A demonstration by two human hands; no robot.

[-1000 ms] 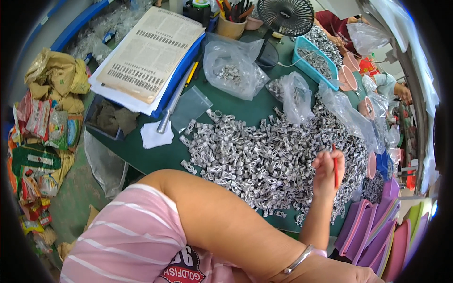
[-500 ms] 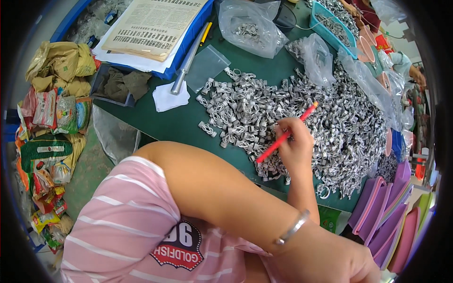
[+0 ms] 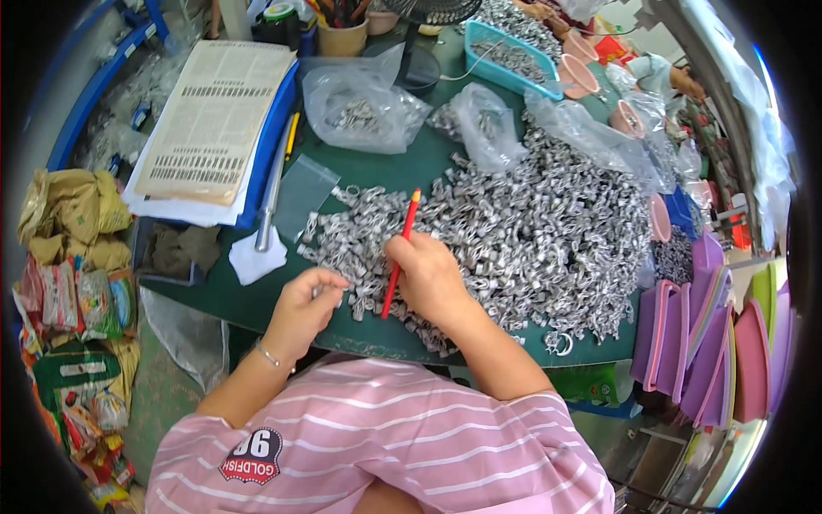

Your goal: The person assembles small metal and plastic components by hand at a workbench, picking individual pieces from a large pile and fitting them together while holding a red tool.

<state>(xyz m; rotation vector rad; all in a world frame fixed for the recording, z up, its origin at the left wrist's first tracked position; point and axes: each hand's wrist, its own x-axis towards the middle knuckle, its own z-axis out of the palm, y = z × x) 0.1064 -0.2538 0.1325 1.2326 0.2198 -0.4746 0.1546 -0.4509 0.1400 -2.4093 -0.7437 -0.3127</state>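
A red pencil is gripped in my right hand, its light tip pointing up and away from me. That hand hovers at the near edge of a wide pile of small grey metal pieces with looped ends. To its left, my left hand is closed, thumb and fingertips pinched together beside the pile. Whatever sits between those fingertips, if anything, is too small to make out. A ring-like silver piece lies apart at the table's near edge.
On the left, a blue tray holds printed sheets, beside a metal rod and a white paper scrap. Clear plastic bags and a turquoise basket stand behind the pile. Purple holders crowd the right. A co-worker's hand shows far right.
My left arm has swung back from the lower right across my body, bringing that hand to the pile's left side. The view has shifted; my right hand still grips the pencil.
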